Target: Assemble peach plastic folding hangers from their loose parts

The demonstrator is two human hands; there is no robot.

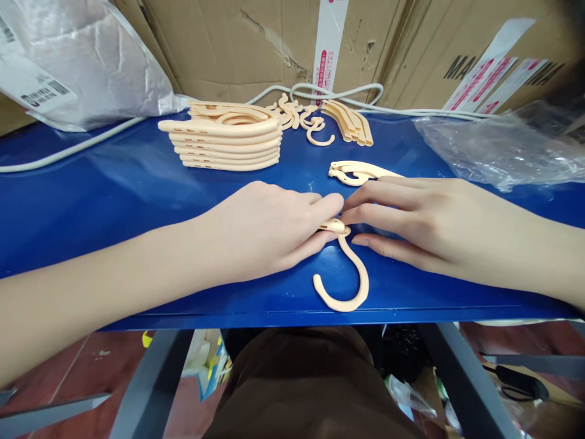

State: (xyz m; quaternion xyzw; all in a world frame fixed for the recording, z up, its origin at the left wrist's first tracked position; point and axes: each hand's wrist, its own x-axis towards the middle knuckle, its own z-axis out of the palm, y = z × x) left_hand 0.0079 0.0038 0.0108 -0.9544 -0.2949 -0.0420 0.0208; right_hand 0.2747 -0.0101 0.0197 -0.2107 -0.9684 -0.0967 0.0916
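Both my hands lie palm down on the blue table (pixel 114 201), fingertips meeting over a peach plastic hanger (pixel 347 280). My left hand (pixel 269 228) and my right hand (pixel 411 222) press on the hanger's body, which is mostly hidden under them. Only its hook curls out toward the front edge. The fingers of both hands are stretched nearly flat and close together. Just behind my right fingers lie two loose hanger parts (pixel 354 172).
A stack of assembled hangers (pixel 223 140) sits at the back left, with loose hooks (pixel 311 122) and curved arm pieces (pixel 350 122) beside it. A white cable (pixel 82 146), plastic bags (pixel 498 146) and cardboard boxes (pixel 256 42) line the back.
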